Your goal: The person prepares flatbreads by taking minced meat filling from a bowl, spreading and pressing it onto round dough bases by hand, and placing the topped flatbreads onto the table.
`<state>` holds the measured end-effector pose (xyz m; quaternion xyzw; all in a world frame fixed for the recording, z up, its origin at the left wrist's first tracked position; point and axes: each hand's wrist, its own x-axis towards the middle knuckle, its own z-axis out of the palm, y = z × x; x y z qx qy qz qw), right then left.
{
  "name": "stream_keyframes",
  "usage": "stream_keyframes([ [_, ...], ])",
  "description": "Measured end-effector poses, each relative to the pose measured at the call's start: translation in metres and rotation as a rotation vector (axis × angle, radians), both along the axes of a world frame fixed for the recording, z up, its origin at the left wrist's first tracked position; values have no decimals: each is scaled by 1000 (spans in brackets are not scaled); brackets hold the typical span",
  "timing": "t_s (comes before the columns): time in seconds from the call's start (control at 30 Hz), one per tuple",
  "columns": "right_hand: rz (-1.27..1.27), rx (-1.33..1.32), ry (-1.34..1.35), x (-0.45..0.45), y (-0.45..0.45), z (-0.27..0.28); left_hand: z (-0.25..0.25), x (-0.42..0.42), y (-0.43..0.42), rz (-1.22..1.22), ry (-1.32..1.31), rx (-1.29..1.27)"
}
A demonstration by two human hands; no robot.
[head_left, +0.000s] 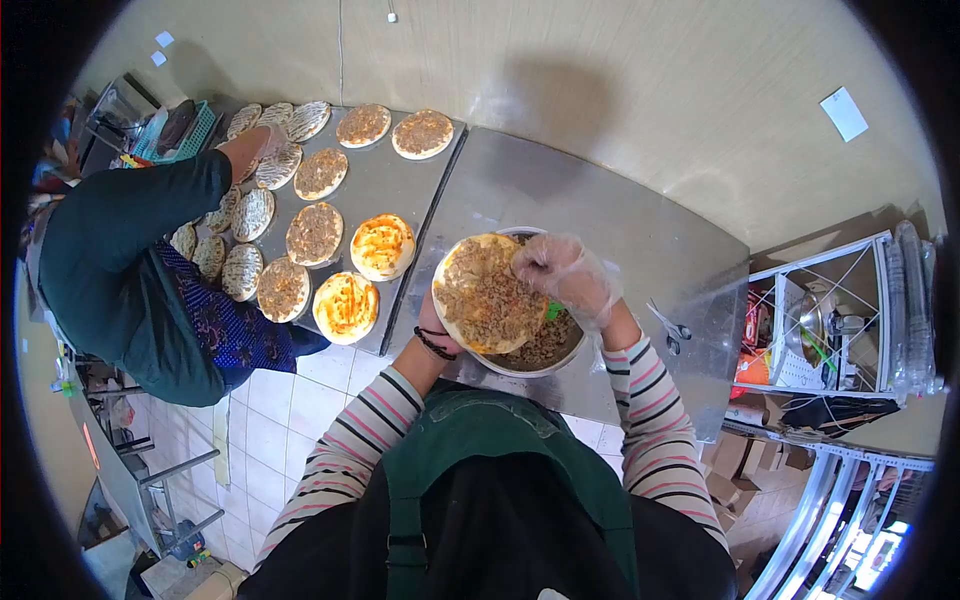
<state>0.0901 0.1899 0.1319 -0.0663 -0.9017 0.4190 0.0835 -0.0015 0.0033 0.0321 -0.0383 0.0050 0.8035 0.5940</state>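
Note:
A round flatbread (492, 295) spread with minced meat rests tilted on my left hand (437, 325), which grips it from below and at its left edge; most of those fingers are hidden. Over the flatbread's right edge is my right hand (568, 275), in a clear plastic glove, its fingers bunched together. Whatever is in those fingers does not show. Beneath both hands stands a round metal bowl (535, 372) of minced meat filling (545, 348). Something green (554, 311) sticks out of the filling, partly covered.
Left of me, a table (385, 175) bears several topped flatbreads (320, 174), two with orange sauce (383, 247). A co-worker (140, 290) reaches over it. Scissors (671, 327) lie to my right, near a white wire rack (820, 318).

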Motion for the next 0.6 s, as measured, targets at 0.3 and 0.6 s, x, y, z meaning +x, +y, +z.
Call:
stream_keyframes([
  [0.3,44,128,159,20,-13,-8,-3,-7,2,31,13,-57],
  [0.6,-129,-226,184,18,-2,-4,7,-3,1,25,34,-96],
])
